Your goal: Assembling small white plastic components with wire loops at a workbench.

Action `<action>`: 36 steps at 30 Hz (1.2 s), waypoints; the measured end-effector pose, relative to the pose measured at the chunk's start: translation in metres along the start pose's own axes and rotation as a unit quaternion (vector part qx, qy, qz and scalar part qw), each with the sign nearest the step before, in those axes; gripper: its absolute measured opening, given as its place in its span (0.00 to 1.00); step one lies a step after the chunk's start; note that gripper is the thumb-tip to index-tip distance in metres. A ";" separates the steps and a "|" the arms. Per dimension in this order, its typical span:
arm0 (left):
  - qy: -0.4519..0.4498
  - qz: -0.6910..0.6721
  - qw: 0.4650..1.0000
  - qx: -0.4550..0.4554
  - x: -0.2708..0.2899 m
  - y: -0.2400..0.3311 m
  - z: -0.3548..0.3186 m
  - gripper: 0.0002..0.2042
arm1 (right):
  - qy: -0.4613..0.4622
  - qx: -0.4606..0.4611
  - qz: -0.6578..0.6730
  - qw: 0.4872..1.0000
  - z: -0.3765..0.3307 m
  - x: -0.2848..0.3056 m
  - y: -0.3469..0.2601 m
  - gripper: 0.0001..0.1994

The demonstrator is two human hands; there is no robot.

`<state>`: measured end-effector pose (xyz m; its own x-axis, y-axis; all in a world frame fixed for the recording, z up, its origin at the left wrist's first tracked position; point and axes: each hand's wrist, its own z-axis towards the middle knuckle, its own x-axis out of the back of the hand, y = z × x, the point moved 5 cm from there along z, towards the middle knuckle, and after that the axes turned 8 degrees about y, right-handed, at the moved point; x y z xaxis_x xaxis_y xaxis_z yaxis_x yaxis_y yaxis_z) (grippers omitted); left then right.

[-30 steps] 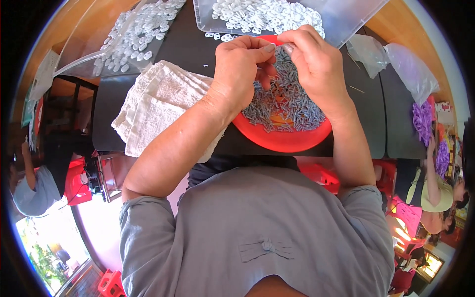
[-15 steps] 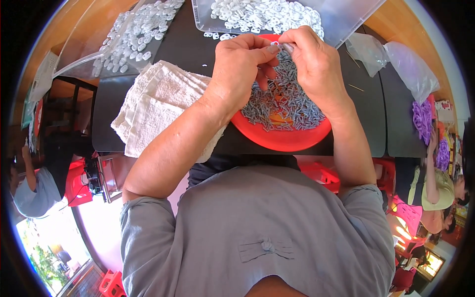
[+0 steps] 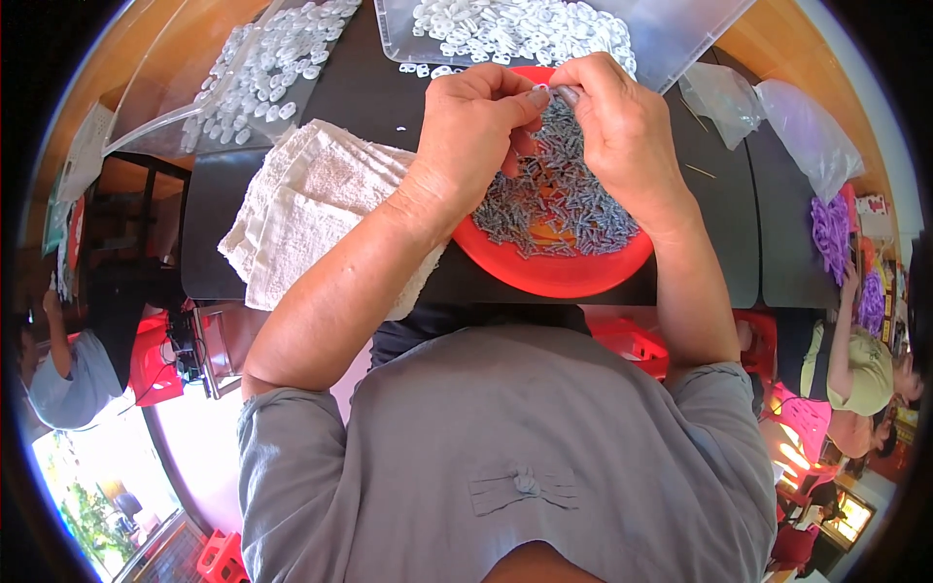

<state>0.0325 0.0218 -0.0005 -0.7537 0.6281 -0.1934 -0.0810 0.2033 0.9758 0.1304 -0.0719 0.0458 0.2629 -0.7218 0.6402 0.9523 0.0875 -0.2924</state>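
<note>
Over the red bowl (image 3: 551, 282) my two hands meet, fingertips almost touching. My left hand (image 3: 462, 121) is closed, pinching a small white plastic piece (image 3: 540, 87) between thumb and forefinger. My right hand (image 3: 627, 136) pinches right beside that piece; whatever its fingers hold is too small and covered to name. Beneath them the bowl holds a heap of small grey screw-like pins (image 3: 593, 219). Beyond my hands, a clear plastic bin (image 3: 671, 44) contains many white oval pieces with holes (image 3: 525, 29), and several more lie along its near edge.
A folded cream towel (image 3: 311, 204) lies on the black table (image 3: 705, 233) left of the bowl. Another clear container (image 3: 175, 121) with translucent pieces stands at the far left. Plastic bags (image 3: 802, 136) and purple strips (image 3: 829, 238) are on the right. Other people sit at both sides.
My right fingertips have shifted slightly against the white piece in my left hand. Otherwise the hands, bowl and towel stay where they were.
</note>
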 end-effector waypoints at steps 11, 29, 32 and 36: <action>0.055 0.007 0.998 -0.023 -0.003 -0.008 -0.003 0.07 | 0.055 0.025 -0.018 0.998 -0.007 -0.011 -0.010 0.13; 0.049 -0.096 0.991 0.083 0.007 -0.018 0.007 0.07 | -0.028 -0.054 -0.173 0.983 0.045 -0.007 0.097 0.10; 0.067 -0.108 0.989 0.076 0.009 -0.021 0.008 0.07 | -0.150 -0.075 -0.310 0.936 0.059 -0.033 0.101 0.12; 0.065 -0.121 0.987 0.078 0.007 -0.022 0.010 0.07 | -0.233 -0.141 -0.334 0.903 0.063 -0.056 0.121 0.12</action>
<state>0.0354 0.0288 -0.0243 -0.8025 0.4472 -0.3950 -0.1757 0.4555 0.8727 0.2411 0.0225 0.0194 -0.2559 -0.1766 0.9504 0.8626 -0.4855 0.1420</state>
